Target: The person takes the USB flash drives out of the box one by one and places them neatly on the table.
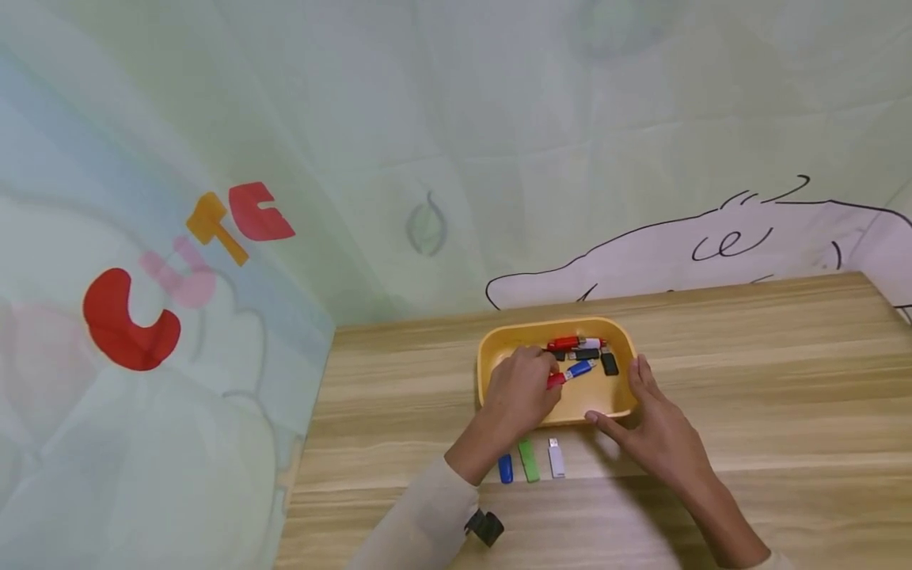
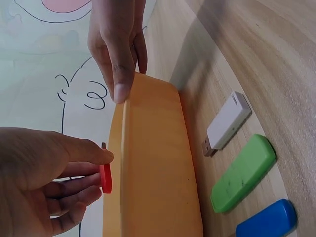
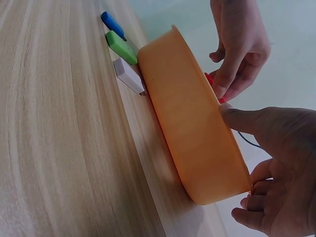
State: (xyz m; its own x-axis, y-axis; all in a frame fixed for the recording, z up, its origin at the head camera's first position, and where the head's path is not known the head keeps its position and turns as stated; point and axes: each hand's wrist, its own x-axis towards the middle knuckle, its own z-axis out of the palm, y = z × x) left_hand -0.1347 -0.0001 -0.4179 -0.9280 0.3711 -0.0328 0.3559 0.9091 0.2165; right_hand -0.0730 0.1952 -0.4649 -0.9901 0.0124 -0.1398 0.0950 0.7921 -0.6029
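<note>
A yellow-orange plastic tray (image 1: 570,417) stands on the table with several USB sticks inside. My left hand (image 1: 523,388) reaches over its left front part and pinches a red USB stick (image 2: 105,177) between thumb and fingers. At the front right corner, my right hand (image 1: 666,435) holds the tray, thumb on the front rim and fingers along the right side. Inside lie a blue USB stick (image 1: 580,369), another red one (image 1: 563,343), a white one (image 1: 590,343) and black ones (image 1: 609,362).
In front of the tray, a blue USB stick (image 1: 505,469), a green one (image 1: 529,460) and a white one (image 1: 556,459) lie in a row on the wooden table (image 1: 769,380). A printed curtain (image 1: 399,142) hangs behind the table and to its left.
</note>
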